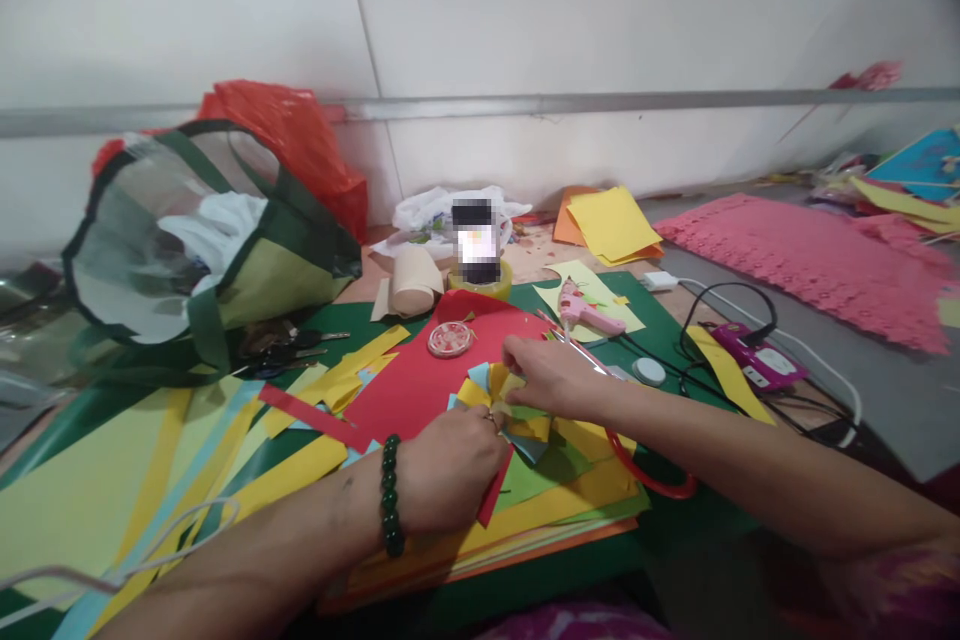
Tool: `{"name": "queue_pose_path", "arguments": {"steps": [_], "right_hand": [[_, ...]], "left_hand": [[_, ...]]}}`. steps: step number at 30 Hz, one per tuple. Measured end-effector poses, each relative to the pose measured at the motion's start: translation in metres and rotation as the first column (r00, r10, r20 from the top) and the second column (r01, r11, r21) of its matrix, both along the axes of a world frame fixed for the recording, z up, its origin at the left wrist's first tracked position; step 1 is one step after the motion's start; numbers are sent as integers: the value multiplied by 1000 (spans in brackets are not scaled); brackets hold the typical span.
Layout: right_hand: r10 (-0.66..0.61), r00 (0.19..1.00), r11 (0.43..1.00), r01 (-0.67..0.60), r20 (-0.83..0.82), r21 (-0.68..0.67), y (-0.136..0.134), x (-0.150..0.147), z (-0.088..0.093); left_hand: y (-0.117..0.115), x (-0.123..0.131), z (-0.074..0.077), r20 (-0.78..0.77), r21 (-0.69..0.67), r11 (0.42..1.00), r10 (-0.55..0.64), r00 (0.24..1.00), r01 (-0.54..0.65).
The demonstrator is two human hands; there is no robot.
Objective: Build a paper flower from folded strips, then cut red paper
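Paper piece [531,428] of yellow and light-blue strips sits over the paper stack [577,510], partly covered by both hands. Looks part-built: several strips already gathered in a ring-like cluster, but the middle is hidden, so can't tell if it's complete. Left hand [454,468] curls in at its near-left side, fingertips out of sight, so can't tell whether they grip or just press. Right hand [559,375] comes in from the other side, fingers bent down onto the top; pinch likely, contact unclear. Plenty of material unused: loose yellow strips [352,367] and a red strip [319,417] lie to the left, red sheet [405,385] behind. Glue gun [589,312] is set down on a pale sheet [624,312], in neither hand. Judging by this, work is midway, finishing not yet done
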State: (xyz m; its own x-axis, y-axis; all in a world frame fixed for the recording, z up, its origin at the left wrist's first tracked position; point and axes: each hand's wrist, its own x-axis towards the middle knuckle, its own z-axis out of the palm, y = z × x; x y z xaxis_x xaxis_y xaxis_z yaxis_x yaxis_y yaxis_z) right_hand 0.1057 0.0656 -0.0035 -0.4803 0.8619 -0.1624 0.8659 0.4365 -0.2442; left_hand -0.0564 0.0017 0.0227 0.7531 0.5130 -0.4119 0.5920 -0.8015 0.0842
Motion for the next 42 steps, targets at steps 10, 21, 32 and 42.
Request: {"name": "queue_pose_path", "arguments": {"steps": [10, 21, 32, 42], "right_hand": [[-18, 1000, 1000, 17, 18, 26, 7, 6, 1], [10, 991, 997, -21, 134, 79, -4, 0, 9], [-27, 991, 996, 16, 129, 88, -2, 4, 6], [-12, 999, 976, 2, 46, 217, -35, 11, 30]], "left_hand": [[0, -2, -5, 5, 30, 999, -31, 1000, 30], [1, -2, -6, 20, 28, 999, -25, 999, 24], [-2, 0, -3, -16, 58, 997, -51, 999, 51], [-3, 1, 2, -60, 35, 999, -22, 998, 24]]}}
